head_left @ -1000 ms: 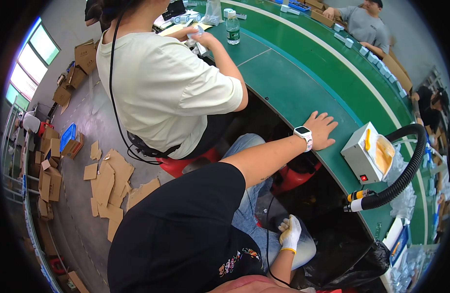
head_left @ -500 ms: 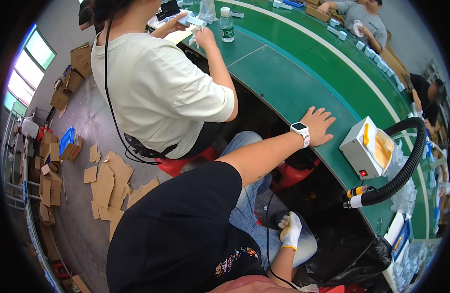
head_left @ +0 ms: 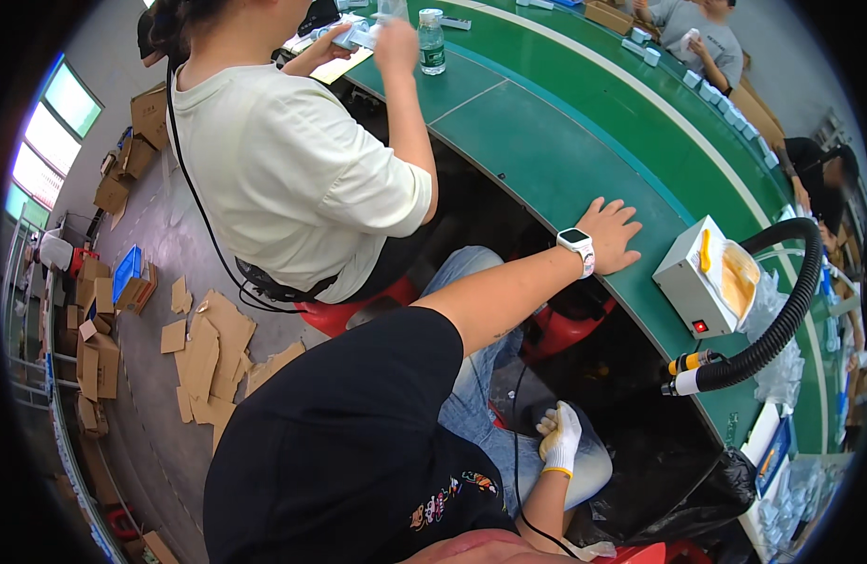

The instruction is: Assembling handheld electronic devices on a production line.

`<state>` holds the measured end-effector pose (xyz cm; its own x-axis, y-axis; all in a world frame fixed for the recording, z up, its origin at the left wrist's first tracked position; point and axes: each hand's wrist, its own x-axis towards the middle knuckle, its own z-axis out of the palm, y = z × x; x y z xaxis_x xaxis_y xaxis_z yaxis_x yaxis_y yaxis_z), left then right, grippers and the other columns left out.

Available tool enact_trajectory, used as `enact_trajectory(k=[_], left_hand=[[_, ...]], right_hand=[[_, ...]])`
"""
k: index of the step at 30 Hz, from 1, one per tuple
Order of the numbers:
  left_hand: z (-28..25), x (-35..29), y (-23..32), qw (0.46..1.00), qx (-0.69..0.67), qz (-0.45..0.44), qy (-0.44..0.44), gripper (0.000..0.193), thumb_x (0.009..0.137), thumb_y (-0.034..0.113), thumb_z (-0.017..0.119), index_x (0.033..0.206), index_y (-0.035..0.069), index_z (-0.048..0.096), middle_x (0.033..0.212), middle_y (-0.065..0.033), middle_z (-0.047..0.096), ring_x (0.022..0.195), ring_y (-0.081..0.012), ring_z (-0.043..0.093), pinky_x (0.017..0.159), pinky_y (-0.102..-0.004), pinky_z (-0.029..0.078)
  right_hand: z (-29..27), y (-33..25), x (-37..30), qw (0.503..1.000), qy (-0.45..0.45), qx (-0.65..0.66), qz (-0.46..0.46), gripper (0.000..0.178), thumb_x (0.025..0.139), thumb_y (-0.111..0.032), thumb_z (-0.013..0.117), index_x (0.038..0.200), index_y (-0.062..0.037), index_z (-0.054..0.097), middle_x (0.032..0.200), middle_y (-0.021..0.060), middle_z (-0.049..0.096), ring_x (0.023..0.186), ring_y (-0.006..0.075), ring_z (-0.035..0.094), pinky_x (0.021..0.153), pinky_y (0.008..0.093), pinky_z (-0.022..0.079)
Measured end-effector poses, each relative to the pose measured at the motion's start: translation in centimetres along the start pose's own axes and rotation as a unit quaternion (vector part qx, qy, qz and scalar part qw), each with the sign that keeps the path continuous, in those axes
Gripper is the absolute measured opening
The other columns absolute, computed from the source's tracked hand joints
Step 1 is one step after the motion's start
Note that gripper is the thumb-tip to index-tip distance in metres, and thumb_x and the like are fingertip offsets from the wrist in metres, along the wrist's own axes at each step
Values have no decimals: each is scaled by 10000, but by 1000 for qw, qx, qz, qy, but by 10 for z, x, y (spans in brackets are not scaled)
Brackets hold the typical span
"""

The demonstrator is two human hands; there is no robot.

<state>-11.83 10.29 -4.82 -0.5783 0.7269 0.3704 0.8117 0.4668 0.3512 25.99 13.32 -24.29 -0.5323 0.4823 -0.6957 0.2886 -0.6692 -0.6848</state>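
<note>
My left hand lies flat on the green tabletop near its edge, bare, fingers spread, holding nothing. A white smartwatch is strapped round that wrist. Beyond the fingertips stands a white box-shaped device with a lit red switch and yellow-orange material on one face. My right hand, in a white glove with a yellow cuff edge, rests on my jeans. Its fingers are curled in and nothing shows in them. A thin black cable runs past beside it.
A black flexible hose arches over the table at right. At left sits a co-worker in a cream shirt, handling a pale blue part beside a water bottle. Cardboard pieces litter the floor. A black plastic bag hangs below the table.
The co-worker's right hand has risen and is blurred; the white cloth seen in it earlier is no longer distinct. Both my hands keep their poses. The view has shifted slightly.
</note>
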Motion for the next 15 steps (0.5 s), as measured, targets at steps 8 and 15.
enact_trajectory(k=[8,15], left_hand=[[-3,0,2,1000,-16,-7,14,634,963,490,613,1458,97,562,1554,-167,486,1488,-370,383,1224,-576,258],[-2,-1,1,1000,9,1,-6,653,959,483,620,1470,86,532,1533,-169,497,1475,-371,395,1215,-579,263]], right_hand=[[-4,1,3,1000,-8,14,7,262,1037,-186,653,1253,-39,637,879,84,638,590,112,501,530,274,465],[-2,0,2,1000,-8,13,8,255,1038,-185,654,1246,-40,638,870,80,632,586,111,488,528,270,449]])
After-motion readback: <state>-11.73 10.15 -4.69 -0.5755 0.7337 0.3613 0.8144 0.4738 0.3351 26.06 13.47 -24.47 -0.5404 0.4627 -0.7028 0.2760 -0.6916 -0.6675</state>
